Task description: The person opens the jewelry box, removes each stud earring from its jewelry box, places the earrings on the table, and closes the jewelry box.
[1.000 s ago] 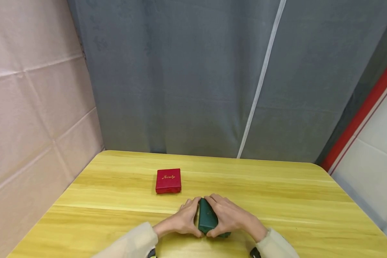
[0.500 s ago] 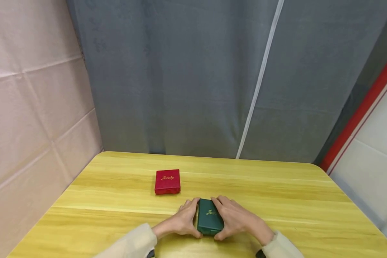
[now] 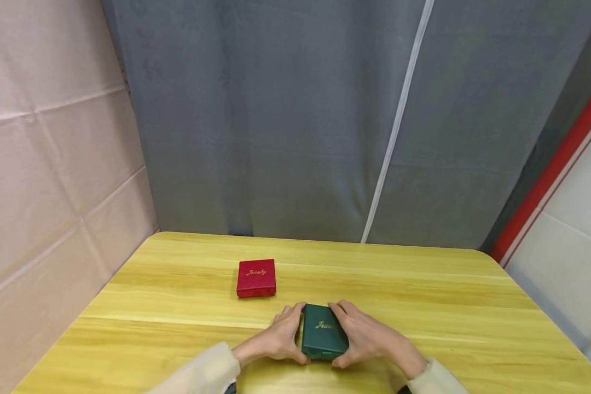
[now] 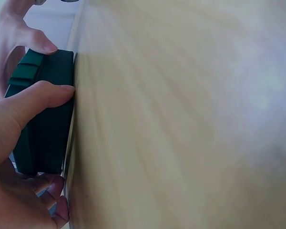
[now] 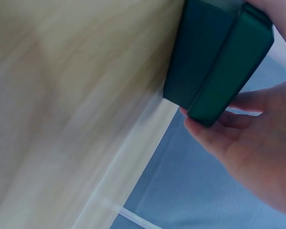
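Note:
A dark green jewelry box (image 3: 325, 331) with gold script on its lid lies on the table, lid down flat. My left hand (image 3: 282, 335) holds its left side, thumb at the near corner and fingertips at the far one. Along the right side my right hand (image 3: 369, 336) grips it in the same way. From the left wrist, the left thumb (image 4: 50, 94) presses on the box's (image 4: 50, 129) front face. Fingers of the right hand (image 5: 262, 138) reach round a lower corner of the box (image 5: 219, 62) in the right wrist view.
Farther back and to the left, a red jewelry box (image 3: 256, 279) with gold script sits shut on the wood-grain table (image 3: 423, 295). A grey curtain (image 3: 276, 120) hangs behind the table, and pale cloth (image 3: 54, 164) covers the left side.
My right hand has moved rightward from over the green jewelry box to its right edge, uncovering more of the lid and its script. The left hand has hardly moved.

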Motion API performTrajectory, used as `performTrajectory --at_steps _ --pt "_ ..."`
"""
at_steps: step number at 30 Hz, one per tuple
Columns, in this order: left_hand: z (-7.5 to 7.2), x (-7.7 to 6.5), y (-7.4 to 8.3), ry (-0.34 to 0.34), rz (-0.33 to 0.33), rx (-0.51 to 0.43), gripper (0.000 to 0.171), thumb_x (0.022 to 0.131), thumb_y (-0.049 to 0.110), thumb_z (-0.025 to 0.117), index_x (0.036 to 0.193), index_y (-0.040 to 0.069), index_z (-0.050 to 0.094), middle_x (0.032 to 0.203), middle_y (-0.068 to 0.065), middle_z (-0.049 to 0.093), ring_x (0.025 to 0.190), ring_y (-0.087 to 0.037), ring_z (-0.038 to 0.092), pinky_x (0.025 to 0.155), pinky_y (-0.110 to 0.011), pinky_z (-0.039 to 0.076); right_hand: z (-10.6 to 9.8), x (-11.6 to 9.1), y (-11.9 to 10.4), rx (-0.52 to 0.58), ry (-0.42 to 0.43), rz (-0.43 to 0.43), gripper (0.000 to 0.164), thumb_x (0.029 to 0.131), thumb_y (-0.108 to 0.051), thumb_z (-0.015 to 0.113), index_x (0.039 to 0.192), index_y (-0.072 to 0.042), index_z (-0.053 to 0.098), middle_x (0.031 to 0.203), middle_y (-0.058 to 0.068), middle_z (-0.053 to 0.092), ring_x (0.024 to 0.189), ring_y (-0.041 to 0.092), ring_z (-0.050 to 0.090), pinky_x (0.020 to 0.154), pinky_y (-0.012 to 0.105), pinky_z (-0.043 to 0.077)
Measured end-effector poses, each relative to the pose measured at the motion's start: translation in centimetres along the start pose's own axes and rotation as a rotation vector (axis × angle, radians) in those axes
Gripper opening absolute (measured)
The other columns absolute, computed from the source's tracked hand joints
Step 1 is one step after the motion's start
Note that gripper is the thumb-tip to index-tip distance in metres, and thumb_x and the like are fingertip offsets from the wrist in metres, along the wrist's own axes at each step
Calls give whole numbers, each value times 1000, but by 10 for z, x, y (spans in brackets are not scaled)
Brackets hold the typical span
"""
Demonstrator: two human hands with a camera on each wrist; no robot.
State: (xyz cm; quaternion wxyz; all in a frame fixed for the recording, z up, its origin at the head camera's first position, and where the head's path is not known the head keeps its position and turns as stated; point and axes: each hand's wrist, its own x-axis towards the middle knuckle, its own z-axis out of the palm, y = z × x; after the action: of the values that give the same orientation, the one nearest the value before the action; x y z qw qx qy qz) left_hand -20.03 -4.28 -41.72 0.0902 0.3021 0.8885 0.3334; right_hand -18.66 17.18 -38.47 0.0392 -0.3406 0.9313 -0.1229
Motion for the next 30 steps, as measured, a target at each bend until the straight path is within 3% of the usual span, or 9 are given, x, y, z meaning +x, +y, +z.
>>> performTrajectory --at_steps 16,23,30 --pt "1 0 0 21 3 -6 103 51 22 83 132 -2 26 115 -7 44 104 -17 38 90 -37 32 5 -6 12 129 33 5 93 62 -47 73 130 4 36 118 6 44 100 14 46 82 31 45" --pt "0 0 -1 3 -5 -30 103 53 22 83 134 -2 24 118 -9 42 106 -19 36 91 -41 31 2 -5 14 145 42 -2 91 62 -50 73 128 2 38 113 2 45 94 10 47 80 28 46" --pt "1 0 -2 14 2 -22 102 53 25 83 133 -1 26 121 -10 42 107 -18 36 92 -39 31 -2 -6 15 150 57 3 98 61 -55 71 130 5 36 117 4 46 101 14 48 84 33 45"
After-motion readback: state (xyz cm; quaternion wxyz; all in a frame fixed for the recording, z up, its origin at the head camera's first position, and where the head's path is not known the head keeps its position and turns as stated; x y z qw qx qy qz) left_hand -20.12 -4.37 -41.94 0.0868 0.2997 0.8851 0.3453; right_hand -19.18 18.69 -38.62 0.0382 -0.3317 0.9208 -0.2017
